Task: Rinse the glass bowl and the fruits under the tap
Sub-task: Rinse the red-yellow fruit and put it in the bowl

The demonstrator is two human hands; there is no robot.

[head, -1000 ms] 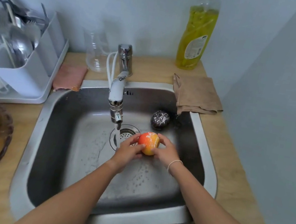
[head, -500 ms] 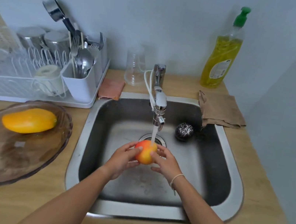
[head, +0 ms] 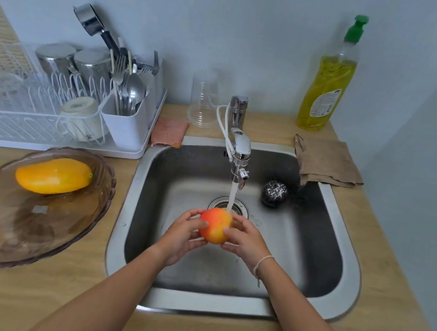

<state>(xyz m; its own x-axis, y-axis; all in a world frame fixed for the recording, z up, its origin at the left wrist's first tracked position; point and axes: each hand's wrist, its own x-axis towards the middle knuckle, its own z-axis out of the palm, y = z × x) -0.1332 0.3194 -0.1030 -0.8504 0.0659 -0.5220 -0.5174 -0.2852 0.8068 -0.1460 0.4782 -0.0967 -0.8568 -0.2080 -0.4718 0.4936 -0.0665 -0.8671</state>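
Peach (head: 215, 225), red-orange, held over the sink (head: 342, 242) centre, just near of the drain (head: 229, 204), under the tap (head: 238, 151). Water stream (head: 232, 196) running, hitting peach's far top. Left hand (head: 183, 234) cupped on peach's left side, thumb across the front, fingers curled behind and under. Right hand (head: 247, 240) cupped on the right side, fingertips touching the fruit. Both hands closed on the peach, neither one wide. Thin band (head: 262, 261) on right wrist.

Bowl (head: 28, 235), tinted glass, scalloped rim, on the counter (head: 389, 307) left of the sink, just beside its rim. Mango (head: 53, 175), yellow-orange, lying in bowl's far part, long axis left-right. Rest of bowl bare; small pale mark at bottom, unclear what.

Dark speckled ball (head: 275, 193) in sink's far right, apart from the drain. Brown cloth (head: 326, 162) folded at sink's far right corner, edge draped over the rim. Soap bottle (head: 328, 88), yellow liquid, green pump, upright at the wall, far right. Clear cup (head: 204, 100) upright, left of the tap base. Pink cloth (head: 169, 131) flat at sink's far left corner. Rack (head: 19, 116), white, far left, with metal cups, a mug on its side, cutlery holder (head: 125, 122) full of spoons and forks.
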